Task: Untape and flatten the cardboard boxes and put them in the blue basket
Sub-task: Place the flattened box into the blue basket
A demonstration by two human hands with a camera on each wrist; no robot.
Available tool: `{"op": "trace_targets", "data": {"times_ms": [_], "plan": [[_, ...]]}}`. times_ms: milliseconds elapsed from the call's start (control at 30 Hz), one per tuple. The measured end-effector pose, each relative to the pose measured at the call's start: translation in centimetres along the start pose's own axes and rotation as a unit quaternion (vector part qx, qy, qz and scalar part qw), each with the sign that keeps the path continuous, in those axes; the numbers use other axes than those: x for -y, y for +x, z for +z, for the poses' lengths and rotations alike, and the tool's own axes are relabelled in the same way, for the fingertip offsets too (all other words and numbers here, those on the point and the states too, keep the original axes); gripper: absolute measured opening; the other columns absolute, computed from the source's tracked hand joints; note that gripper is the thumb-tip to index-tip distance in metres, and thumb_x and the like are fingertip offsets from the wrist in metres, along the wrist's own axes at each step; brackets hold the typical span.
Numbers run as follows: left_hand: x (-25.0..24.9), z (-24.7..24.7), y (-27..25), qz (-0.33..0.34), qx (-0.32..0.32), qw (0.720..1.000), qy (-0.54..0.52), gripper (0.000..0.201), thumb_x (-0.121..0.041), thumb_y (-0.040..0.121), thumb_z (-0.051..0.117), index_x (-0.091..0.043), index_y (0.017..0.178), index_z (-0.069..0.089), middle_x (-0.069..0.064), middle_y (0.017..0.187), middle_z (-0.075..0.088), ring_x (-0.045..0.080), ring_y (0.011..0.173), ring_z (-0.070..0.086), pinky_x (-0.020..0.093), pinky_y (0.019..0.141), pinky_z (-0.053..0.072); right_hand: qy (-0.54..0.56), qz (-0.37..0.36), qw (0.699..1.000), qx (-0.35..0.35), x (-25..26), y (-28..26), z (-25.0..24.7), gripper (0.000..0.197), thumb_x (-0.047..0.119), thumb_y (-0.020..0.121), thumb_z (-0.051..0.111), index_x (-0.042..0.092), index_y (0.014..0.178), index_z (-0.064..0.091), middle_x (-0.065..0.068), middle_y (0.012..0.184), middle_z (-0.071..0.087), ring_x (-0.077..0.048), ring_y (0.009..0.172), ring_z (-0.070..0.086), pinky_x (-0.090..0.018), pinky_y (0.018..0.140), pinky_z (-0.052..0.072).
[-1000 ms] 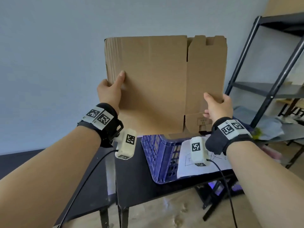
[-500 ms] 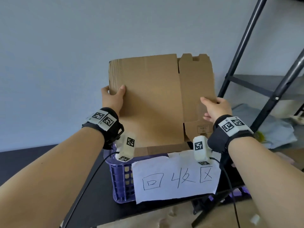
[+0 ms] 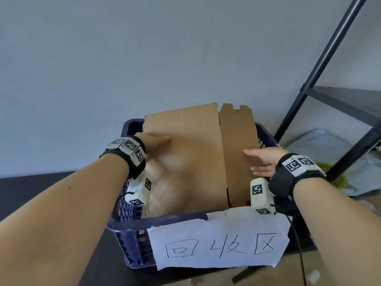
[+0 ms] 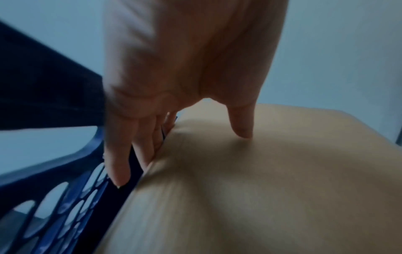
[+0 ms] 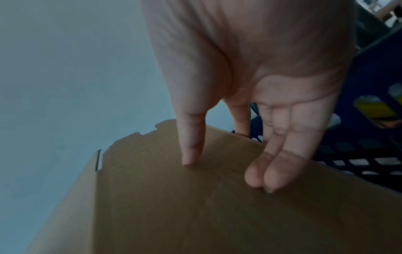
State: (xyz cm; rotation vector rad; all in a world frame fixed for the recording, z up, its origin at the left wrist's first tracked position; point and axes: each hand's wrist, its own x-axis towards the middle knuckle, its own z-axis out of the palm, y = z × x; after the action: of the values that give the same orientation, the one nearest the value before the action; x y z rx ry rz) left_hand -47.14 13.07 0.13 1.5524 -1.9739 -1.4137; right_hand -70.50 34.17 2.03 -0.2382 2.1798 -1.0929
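The left hand [image 3: 153,142] sits at about nine o'clock on the flattened cardboard box [image 3: 191,162], at its left edge. The left wrist view shows the thumb lying on the near face of the sheet while the fingers [image 4: 118,154] run down straight behind that edge, in the narrow gap between cardboard and the blue basket [image 3: 132,205] wall. So the hand clasps the edge between thumb and fingers rather than curling tightly; that view is blurred, so how firm the pinch is I would not swear to.

The box itself stands in the basket, leaning away from the person. Its lower edge is already below the near rim, and its top edge rises past the far rim at twelve o'clock. Its long axis runs from six to twelve o'clock, with a vertical crease and a notched flap toward one o'clock. A white paper sign [image 3: 216,242] with handwritten characters hangs on the near wall of the basket.

The right hand [image 3: 266,159] holds the right edge at about three o'clock, thumb pressed on the near face and the other fingers [image 5: 280,168] mostly straight, wrapping the edge from behind. It sits a little lower than the left.

Both hands flank the sheet, equally near, so the coming move likely turns on the fingers behind the edges: they lie between cardboard and basket walls and must slip out upward as the sheet settles flat.
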Motion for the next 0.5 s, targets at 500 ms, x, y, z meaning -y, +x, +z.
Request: {"op": "trace_targets", "data": {"times_ms": [500], "plan": [[0.3, 4.0, 3.5, -0.118, 0.002, 0.942, 0.316, 0.088, -0.048, 0.077, 0.071, -0.003, 0.143, 0.032, 0.015, 0.141, 0.042, 0.029, 0.129, 0.042, 0.033, 0.106, 0.035, -0.231, 0.112, 0.959, 0.120, 0.2, 9.8, 1.4, 0.068, 0.023, 0.075, 0.079, 0.003, 0.130, 0.045, -0.017, 0.114, 0.057, -0.027, 0.071, 0.064, -0.033, 0.062, 0.058]]}}
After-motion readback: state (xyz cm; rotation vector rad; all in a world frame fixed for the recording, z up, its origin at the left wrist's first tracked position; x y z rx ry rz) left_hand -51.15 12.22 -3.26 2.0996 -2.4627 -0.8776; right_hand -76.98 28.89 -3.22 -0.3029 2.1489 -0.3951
